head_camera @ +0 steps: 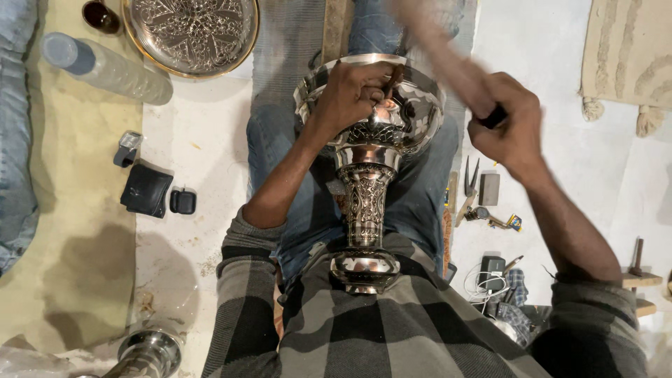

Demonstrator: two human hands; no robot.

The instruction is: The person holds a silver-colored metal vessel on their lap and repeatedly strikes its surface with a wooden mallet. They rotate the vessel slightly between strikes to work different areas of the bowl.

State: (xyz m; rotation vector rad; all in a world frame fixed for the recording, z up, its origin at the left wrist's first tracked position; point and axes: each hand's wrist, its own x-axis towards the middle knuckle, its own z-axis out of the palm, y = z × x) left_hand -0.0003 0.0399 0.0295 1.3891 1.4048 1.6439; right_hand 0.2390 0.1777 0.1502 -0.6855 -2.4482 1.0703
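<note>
A shiny engraved metal goblet-shaped vessel (365, 203) lies across my lap, its foot against my checked shirt and its wide bowl (420, 115) pointing away. My left hand (350, 91) rests on the bowl and pinches a thin dark chisel (393, 75) against the metal. My right hand (507, 126) is raised to the right of the bowl, gripping a wooden mallet (437, 49) that is blurred with motion above the bowl.
An engraved round tray (190, 31) and a plastic bottle (105, 66) lie at the upper left. A black wallet (145, 190) and a small case (183, 201) sit on the floor at left. Dividers and small tools (479, 199) lie at right; another metal piece (148, 352) is at bottom left.
</note>
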